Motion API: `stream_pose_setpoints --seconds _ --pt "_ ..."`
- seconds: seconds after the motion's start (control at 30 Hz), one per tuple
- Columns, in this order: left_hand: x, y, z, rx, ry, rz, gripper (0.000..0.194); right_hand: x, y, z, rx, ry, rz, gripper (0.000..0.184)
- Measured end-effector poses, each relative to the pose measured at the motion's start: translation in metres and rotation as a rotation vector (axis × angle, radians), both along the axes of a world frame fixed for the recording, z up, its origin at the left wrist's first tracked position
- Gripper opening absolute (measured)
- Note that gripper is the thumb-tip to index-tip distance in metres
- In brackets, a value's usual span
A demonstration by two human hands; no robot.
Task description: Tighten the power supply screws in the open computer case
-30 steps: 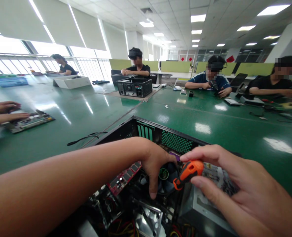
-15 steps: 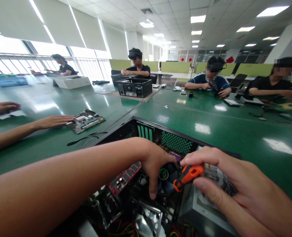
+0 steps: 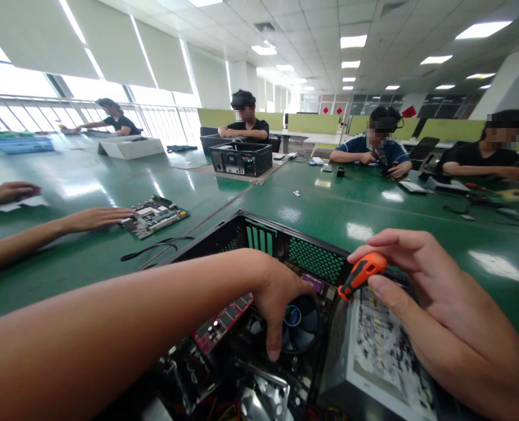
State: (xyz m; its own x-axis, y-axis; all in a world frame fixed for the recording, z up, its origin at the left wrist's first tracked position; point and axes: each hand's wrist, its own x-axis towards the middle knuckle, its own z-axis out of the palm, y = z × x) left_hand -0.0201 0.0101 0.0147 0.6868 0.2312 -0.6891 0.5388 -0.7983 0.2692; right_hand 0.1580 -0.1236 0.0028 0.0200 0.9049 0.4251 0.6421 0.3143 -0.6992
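An opened black computer case (image 3: 207,234) lies in front of me, its inside facing up. My left hand (image 3: 281,298) reaches down into it, thumb and fingers spanning the rim of a round cooling fan (image 3: 301,330); the fingertips on the far side are partly hidden. In my right hand (image 3: 421,286) an orange and black screwdriver (image 3: 362,275) is pinched by its handle between thumb and fingers, above the grey metal box (image 3: 386,345) at the case's right side. Left of the fan, partly under my left forearm, is a red circuit board (image 3: 224,321).
Another person's hand (image 3: 95,217) rests against a motherboard (image 3: 154,216) on the green table (image 3: 215,199). A black cable (image 3: 149,248) lies nearby. Across the table, several people sit at work, one behind another computer case (image 3: 241,158).
My right hand has lifted the screwdriver up and to the right, away from the fan. My left hand stays at the fan. The view has shifted slightly.
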Motion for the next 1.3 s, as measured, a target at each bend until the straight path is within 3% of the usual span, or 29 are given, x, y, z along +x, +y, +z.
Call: stream_pose_setpoints --seconds 0.6,0.87,1.3 --pt "0.000 -0.001 0.000 0.017 -0.005 -0.006 0.112 -0.003 0.001 0.000 -0.030 -0.074 0.031 0.031" --pt "0.000 -0.001 0.000 0.021 0.001 -0.013 0.112 -0.008 0.003 0.009 0.023 -0.303 -0.056 0.022" --pt "0.000 -0.001 -0.001 0.033 -0.019 -0.025 0.110 -0.007 0.005 0.009 0.129 -0.315 -0.060 0.016"
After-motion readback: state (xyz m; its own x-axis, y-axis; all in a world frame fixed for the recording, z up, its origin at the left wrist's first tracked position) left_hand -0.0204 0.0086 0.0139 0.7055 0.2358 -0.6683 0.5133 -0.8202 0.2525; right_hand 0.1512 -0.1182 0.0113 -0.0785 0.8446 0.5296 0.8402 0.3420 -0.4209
